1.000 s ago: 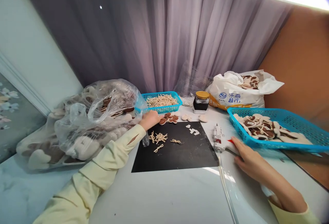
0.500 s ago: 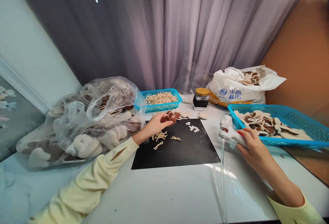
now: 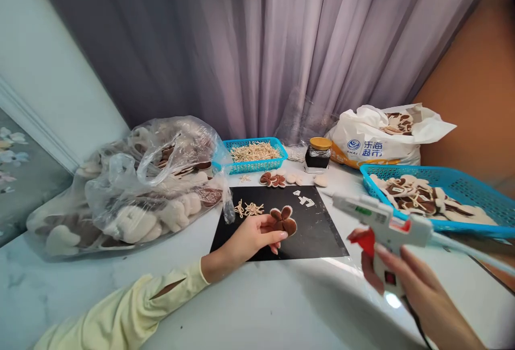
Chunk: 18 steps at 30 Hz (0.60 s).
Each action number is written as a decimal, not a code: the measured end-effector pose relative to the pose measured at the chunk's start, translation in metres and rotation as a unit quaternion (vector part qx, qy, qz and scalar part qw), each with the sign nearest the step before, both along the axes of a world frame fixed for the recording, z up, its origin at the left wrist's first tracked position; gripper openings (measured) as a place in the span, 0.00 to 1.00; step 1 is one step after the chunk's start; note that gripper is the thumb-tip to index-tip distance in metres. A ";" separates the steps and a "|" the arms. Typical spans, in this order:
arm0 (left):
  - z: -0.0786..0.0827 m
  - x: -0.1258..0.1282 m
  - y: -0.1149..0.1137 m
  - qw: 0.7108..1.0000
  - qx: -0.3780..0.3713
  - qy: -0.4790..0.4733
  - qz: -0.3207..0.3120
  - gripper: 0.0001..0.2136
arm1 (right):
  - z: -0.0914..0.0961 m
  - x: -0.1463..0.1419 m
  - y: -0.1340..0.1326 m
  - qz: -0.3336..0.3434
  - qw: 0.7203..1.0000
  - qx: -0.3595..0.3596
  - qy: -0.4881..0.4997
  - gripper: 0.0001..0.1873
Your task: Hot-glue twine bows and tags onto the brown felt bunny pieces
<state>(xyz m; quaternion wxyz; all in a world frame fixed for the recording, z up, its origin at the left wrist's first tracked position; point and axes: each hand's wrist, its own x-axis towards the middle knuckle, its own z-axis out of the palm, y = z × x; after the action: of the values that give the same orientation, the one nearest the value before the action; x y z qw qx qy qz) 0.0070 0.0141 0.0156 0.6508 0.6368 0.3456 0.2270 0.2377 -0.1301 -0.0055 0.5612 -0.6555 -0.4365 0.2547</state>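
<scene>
Between the fingers and thumb of my left hand (image 3: 257, 233) is a brown fabric flower (image 3: 285, 222) with a pale edge, held over the black mat (image 3: 317, 237). My right hand (image 3: 406, 272) is wrapped round a white glue gun (image 3: 382, 221) with a red trigger; its nozzle points left towards the flower, apart from it. A clear glue stick sticks out of its back end. Beside my left hand, a cluster of cream string bows (image 3: 249, 209) lies on the mat. White label pieces (image 3: 304, 200) lie near the mat's far right corner.
Behind the mat lie more brown flowers (image 3: 273, 179) and a dark glass jar (image 3: 317, 155). A blue basket (image 3: 257, 166) holds string bows. A plastic bag (image 3: 129, 189) bulges at left; a white bag (image 3: 374, 146) and larger blue basket (image 3: 462, 178) stand right.
My left hand has brought a brown flower from the far edge of the mat nearer to me. My right hand has raised the glue gun and turned its nozzle to the left.
</scene>
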 end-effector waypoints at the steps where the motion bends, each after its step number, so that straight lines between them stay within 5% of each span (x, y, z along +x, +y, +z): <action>1: -0.006 0.002 0.000 1.000 -0.008 -0.002 0.004 0.15 | -0.009 -0.006 -0.004 0.023 0.999 -0.032 0.008 0.21; 7: -0.019 0.006 -0.004 1.000 -0.014 0.010 0.020 0.16 | -0.027 -0.026 -0.012 0.208 0.968 -0.138 0.009 0.26; 18: -0.013 0.006 -0.010 0.998 0.021 0.058 0.016 0.10 | -0.027 -0.027 -0.009 0.206 0.964 -0.168 0.000 0.24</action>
<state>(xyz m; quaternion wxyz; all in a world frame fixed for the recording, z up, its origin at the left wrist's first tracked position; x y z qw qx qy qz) 0.0131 0.0040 0.0025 0.6124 0.6571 0.3879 0.2069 0.2111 -0.1391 -0.0322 0.3783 -0.6363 -0.5133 0.4343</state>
